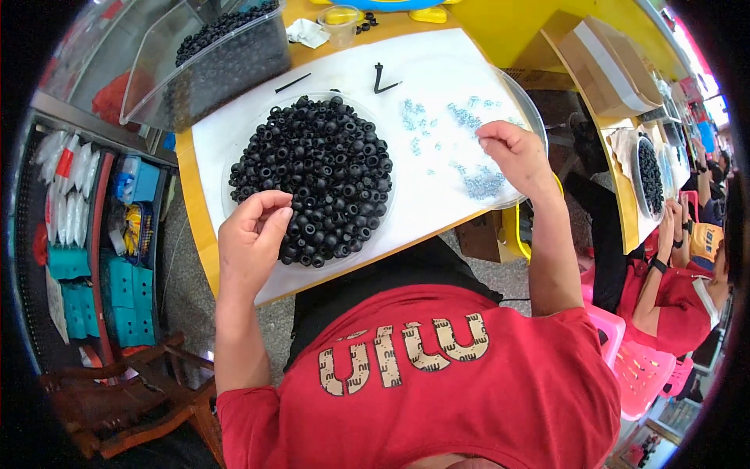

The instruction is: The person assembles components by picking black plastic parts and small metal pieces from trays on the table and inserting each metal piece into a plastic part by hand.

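A heap of small round black parts with holes [324,168] fills a shallow clear round tray [229,187] on the white tabletop. At the heap's near left edge is my left hand [254,238], thumb and forefinger pinched together; whatever they hold is hidden. Tiny shiny bluish-silver pieces [480,184] lie in loose clusters on the right side of the table. Over them hovers my right hand [517,156], its fingertips closed in a pinch, and what is between them is too small to tell.
A large clear bin [234,70] of black parts stands far left. Near it are a plastic cup [340,30], crumpled white paper [308,33] and a bent black tool [380,78]. Right, a co-worker in red sits at another table with a cardboard box [609,66]. Shelves stand left.
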{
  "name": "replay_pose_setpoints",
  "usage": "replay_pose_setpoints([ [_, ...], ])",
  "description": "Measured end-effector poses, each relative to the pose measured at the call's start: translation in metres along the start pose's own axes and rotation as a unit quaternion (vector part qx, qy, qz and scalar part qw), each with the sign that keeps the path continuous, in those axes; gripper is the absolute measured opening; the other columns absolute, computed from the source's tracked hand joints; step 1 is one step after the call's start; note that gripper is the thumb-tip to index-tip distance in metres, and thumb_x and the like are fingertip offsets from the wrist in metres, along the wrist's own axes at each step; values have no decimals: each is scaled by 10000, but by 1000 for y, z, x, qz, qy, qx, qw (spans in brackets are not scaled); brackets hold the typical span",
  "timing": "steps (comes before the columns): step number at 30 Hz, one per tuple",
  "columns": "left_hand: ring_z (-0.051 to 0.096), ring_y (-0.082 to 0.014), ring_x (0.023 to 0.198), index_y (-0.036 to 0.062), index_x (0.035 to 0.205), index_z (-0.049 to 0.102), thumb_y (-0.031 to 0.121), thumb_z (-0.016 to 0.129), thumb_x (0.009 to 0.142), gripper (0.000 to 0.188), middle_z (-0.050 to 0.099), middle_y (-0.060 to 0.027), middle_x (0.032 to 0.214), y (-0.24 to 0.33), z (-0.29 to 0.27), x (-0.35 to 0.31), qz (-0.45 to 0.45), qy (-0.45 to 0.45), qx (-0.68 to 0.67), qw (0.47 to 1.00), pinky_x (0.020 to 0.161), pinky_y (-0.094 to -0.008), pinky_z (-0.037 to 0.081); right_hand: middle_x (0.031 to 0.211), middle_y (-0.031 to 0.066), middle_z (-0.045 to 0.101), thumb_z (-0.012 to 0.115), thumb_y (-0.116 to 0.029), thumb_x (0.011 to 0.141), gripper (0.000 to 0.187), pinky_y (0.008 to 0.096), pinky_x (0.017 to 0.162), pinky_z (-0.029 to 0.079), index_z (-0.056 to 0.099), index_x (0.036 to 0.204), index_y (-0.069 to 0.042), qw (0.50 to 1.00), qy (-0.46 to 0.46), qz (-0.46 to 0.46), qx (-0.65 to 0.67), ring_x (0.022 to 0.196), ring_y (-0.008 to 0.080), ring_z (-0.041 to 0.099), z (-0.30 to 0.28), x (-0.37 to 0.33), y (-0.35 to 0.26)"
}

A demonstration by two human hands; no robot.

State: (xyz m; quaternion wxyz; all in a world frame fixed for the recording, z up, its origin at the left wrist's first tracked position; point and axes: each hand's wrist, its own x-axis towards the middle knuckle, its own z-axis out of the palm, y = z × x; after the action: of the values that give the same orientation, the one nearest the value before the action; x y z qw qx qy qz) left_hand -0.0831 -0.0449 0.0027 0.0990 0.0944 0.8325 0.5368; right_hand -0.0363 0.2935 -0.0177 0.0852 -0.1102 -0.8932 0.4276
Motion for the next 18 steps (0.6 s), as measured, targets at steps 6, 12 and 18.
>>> replay_pose_setpoints([
  [6,504,-39,671,7,901,580,41,551,780,129,574,1,776,-2,1,-2,13,1,-10,1000,611,-169,413,713,54,585,560,-42,736,105,229,640,434,589,835,-23,995,-39,-55,-75,689,117,548,8,-3,-10],
  [12,494,-31,656,9,899,581,43,553,781,127,571,8,769,-5,1,-3,21,8,-23,999,596,-163,406,814,118,589,525,-62,744,92,300,674,450,569,821,-38,953,-86,-116,-266,752,253,576,25,2,-11],
  [18,481,-26,640,9,896,582,46,556,780,124,568,9,763,-10,1,-2,35,-6,-21,999,579,-160,398,879,149,573,473,-26,720,161,350,737,436,588,832,-47,988,112,-31,-105,824,325,547,9,9,1],
])
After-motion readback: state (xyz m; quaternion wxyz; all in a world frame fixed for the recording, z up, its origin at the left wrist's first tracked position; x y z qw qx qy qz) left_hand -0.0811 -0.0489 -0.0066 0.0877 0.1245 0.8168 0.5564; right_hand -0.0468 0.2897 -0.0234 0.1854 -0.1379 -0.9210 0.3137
